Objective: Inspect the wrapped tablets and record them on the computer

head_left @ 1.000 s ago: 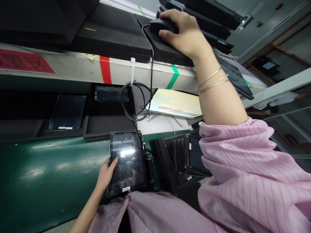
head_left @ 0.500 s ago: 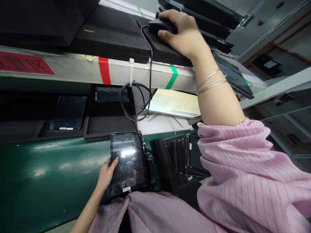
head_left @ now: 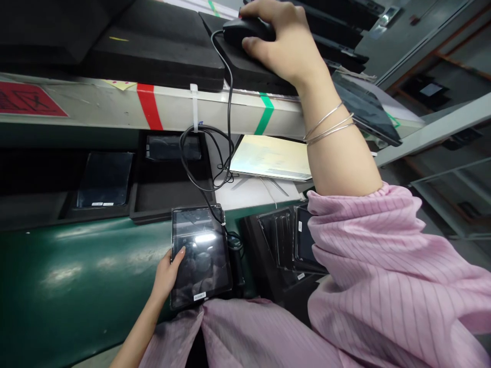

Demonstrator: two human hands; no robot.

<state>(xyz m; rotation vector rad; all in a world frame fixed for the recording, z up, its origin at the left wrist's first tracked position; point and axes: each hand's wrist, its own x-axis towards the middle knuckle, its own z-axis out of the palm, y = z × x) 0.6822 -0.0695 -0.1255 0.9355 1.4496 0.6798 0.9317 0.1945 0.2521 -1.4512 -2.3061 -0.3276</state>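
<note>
Tablet sat lower than the shelf, long axis toward it, labelled end nearest you; your left hand gripped its edge, your right hand grasped the mouse atop the shelf

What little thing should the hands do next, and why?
I'd say the right hand should gently nudge the mouse. It is on the mouse, a lit screen shows below the shelf, and the left hand holds the tablet by its edge, so only the right is placed to move the mouse.
</note>
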